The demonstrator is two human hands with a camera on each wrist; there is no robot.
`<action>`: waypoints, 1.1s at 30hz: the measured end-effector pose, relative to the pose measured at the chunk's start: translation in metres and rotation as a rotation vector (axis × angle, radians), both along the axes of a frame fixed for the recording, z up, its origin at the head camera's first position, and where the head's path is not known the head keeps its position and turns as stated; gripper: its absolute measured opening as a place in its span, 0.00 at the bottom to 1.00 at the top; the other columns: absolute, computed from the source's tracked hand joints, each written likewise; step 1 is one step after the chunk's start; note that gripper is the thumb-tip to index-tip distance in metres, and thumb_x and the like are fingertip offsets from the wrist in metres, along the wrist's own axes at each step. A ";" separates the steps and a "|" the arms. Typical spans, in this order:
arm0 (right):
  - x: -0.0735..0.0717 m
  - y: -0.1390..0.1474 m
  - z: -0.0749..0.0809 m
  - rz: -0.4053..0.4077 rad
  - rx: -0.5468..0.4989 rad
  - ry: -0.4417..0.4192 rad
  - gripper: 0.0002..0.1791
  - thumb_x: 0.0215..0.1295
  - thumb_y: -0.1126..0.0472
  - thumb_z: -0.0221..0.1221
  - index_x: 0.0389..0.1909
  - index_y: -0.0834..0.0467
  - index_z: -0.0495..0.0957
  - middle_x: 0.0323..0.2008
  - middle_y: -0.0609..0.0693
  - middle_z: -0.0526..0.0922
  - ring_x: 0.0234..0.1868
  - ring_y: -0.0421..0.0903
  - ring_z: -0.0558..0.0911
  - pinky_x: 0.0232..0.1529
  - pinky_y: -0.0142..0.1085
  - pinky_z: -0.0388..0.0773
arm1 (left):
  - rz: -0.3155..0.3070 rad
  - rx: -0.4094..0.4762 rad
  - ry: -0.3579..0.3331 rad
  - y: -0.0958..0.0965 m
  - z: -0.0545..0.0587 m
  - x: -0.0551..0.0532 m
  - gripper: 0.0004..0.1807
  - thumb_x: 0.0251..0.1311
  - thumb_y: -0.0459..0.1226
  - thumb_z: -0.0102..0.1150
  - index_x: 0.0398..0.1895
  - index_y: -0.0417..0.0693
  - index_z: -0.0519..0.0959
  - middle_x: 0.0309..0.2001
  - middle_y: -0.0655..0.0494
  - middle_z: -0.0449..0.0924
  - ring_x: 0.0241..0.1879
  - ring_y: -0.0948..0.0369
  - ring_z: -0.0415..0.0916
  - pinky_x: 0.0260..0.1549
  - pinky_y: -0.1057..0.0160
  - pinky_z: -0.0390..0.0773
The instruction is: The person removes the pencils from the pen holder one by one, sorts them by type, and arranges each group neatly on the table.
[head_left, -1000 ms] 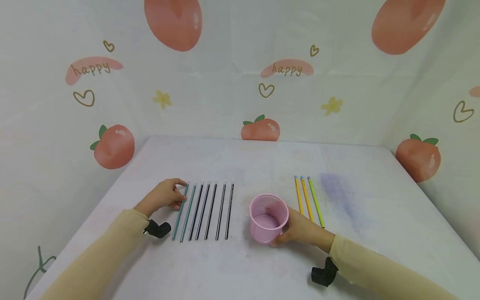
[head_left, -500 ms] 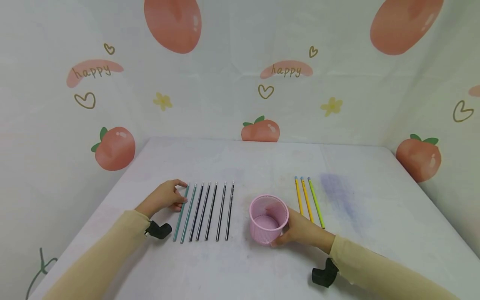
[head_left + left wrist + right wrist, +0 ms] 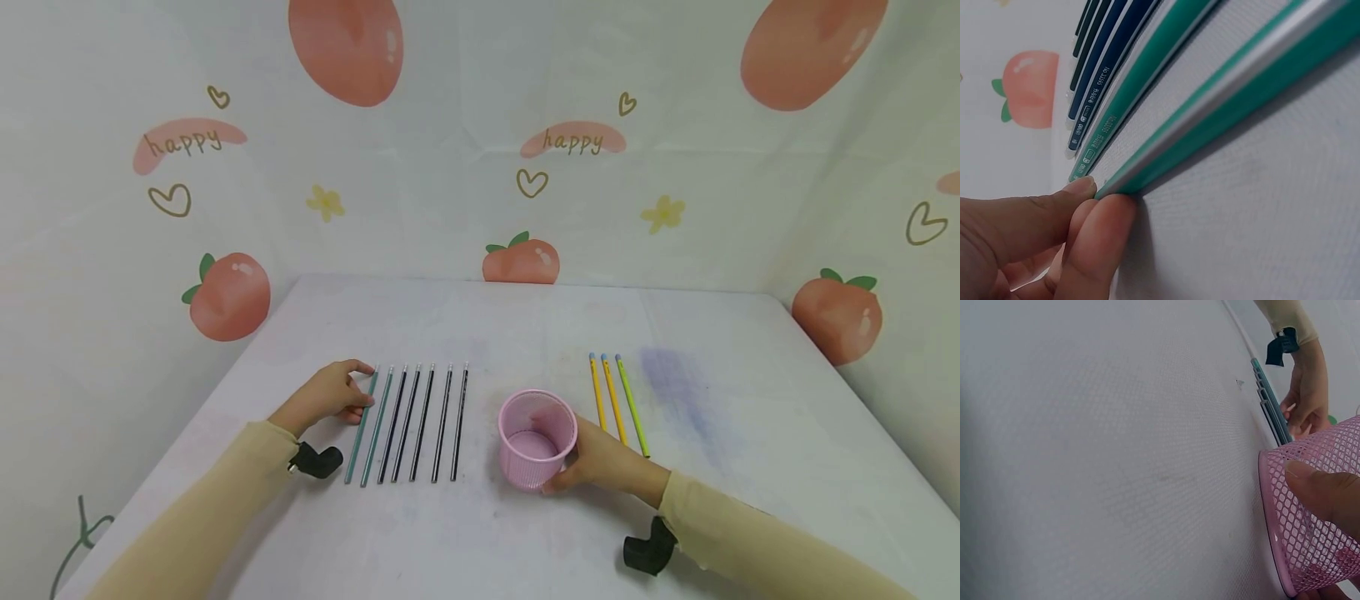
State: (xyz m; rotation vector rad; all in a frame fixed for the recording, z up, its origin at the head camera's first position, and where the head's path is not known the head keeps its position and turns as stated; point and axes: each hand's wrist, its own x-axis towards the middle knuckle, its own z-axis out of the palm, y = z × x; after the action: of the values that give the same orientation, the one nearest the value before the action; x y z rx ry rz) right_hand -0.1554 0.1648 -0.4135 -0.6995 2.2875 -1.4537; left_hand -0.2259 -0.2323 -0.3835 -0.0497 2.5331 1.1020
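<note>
Seven-odd pencils aside, several lie side by side on the table; the leftmost is a green pencil (image 3: 358, 442). At its far end, my left hand (image 3: 330, 392) pinches it; in the left wrist view the fingertips (image 3: 1107, 219) meet around the tip of this green pencil (image 3: 1210, 106). Beside it lies a second green pencil (image 3: 377, 425), then several dark pencils (image 3: 423, 425). My right hand (image 3: 611, 458) grips a pink mesh pen cup (image 3: 528, 467) from its right side. The cup stands upright, and nothing shows inside it. In the right wrist view the thumb (image 3: 1322, 490) presses on the mesh.
Two yellow pencils (image 3: 612, 396) and a lime green pencil (image 3: 632, 404) lie behind the right hand, partly covered by it. A bluish stain (image 3: 682, 392) marks the white table (image 3: 480, 542). A fabric backdrop (image 3: 450, 200) with printed peaches encloses the back and sides.
</note>
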 end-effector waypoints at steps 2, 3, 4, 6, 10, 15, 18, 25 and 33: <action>0.000 0.000 0.000 0.000 0.000 0.001 0.55 0.37 0.63 0.78 0.69 0.57 0.60 0.63 0.52 0.71 0.66 0.52 0.67 0.62 0.22 0.61 | 0.000 -0.005 -0.003 0.000 0.001 0.000 0.33 0.58 0.27 0.63 0.66 0.34 0.63 0.29 0.47 0.74 0.20 0.62 0.77 0.23 0.65 0.83; 0.000 0.000 0.000 0.001 0.001 0.002 0.55 0.37 0.63 0.78 0.69 0.57 0.60 0.63 0.52 0.71 0.66 0.53 0.67 0.62 0.22 0.61 | 0.000 -0.006 -0.004 0.000 0.001 0.001 0.32 0.58 0.28 0.63 0.66 0.34 0.63 0.29 0.47 0.74 0.20 0.62 0.77 0.24 0.65 0.83; 0.000 0.000 0.001 0.001 0.001 0.001 0.55 0.37 0.63 0.78 0.69 0.57 0.60 0.63 0.52 0.71 0.66 0.52 0.67 0.62 0.22 0.61 | 0.000 -0.006 -0.005 0.000 0.002 0.001 0.32 0.58 0.28 0.63 0.66 0.34 0.63 0.29 0.47 0.74 0.20 0.62 0.77 0.24 0.65 0.83; 0.000 0.000 0.001 0.001 0.002 0.000 0.55 0.37 0.63 0.78 0.69 0.57 0.59 0.63 0.52 0.71 0.66 0.52 0.67 0.64 0.25 0.61 | 0.001 -0.004 -0.007 -0.001 0.002 0.001 0.32 0.59 0.28 0.63 0.66 0.34 0.63 0.29 0.47 0.75 0.21 0.62 0.76 0.24 0.65 0.83; 0.000 -0.001 0.002 0.002 0.001 -0.013 0.55 0.37 0.64 0.78 0.69 0.57 0.59 0.63 0.52 0.71 0.66 0.52 0.67 0.68 0.40 0.62 | 0.003 -0.001 -0.014 -0.003 0.003 0.001 0.32 0.59 0.29 0.63 0.66 0.34 0.62 0.29 0.47 0.75 0.21 0.63 0.76 0.24 0.66 0.83; -0.002 -0.002 0.002 0.001 -0.003 -0.021 0.55 0.37 0.64 0.78 0.69 0.57 0.59 0.63 0.53 0.71 0.66 0.53 0.67 0.69 0.52 0.60 | -0.008 -0.015 0.000 -0.005 0.004 0.000 0.33 0.59 0.30 0.63 0.66 0.34 0.62 0.28 0.48 0.76 0.21 0.63 0.76 0.24 0.67 0.82; -0.002 -0.002 0.001 -0.001 -0.001 -0.016 0.55 0.37 0.64 0.78 0.69 0.56 0.59 0.63 0.52 0.71 0.66 0.53 0.67 0.69 0.47 0.62 | -0.011 -0.012 0.019 -0.005 0.007 0.000 0.32 0.60 0.30 0.63 0.66 0.34 0.63 0.29 0.48 0.76 0.22 0.62 0.77 0.25 0.66 0.82; -0.001 0.000 0.002 0.003 -0.028 -0.015 0.55 0.36 0.65 0.78 0.69 0.56 0.58 0.63 0.54 0.70 0.65 0.54 0.67 0.66 0.33 0.62 | -0.051 -0.038 0.098 0.000 0.018 0.000 0.29 0.61 0.33 0.62 0.64 0.33 0.66 0.33 0.45 0.79 0.27 0.61 0.79 0.31 0.62 0.85; 0.001 0.007 0.011 0.001 0.021 0.033 0.54 0.37 0.64 0.77 0.68 0.61 0.58 0.63 0.57 0.70 0.66 0.58 0.66 0.69 0.48 0.64 | -0.122 -0.002 0.195 0.022 0.032 0.008 0.25 0.67 0.38 0.56 0.64 0.36 0.69 0.42 0.40 0.80 0.37 0.53 0.82 0.40 0.58 0.85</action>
State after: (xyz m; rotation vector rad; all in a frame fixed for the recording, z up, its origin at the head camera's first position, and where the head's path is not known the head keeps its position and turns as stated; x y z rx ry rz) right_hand -0.1540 0.1719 -0.4022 -0.7235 2.3234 -1.4259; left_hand -0.2176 -0.2104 -0.3517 0.2198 2.6665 1.1039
